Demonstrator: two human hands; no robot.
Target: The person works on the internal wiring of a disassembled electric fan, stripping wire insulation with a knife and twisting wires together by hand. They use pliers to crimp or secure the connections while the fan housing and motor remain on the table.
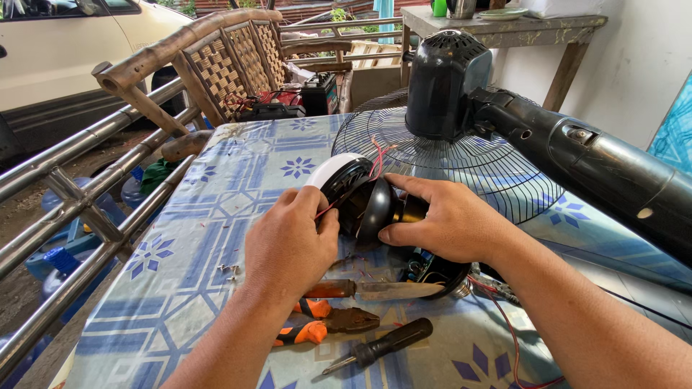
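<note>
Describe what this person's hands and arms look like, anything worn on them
Both the left hand and the right hand are bare: no gloves, rings, watch or bracelets visible. The forearms are uncovered as far as the picture shows, with no sleeve edge in view.

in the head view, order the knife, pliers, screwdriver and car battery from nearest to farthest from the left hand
1. Knife, just below the left hand.
2. Pliers, under the knife, beside the wrist.
3. Screwdriver, lower right, near the table edge.
4. Car battery, far end, by the woven chair.
</note>
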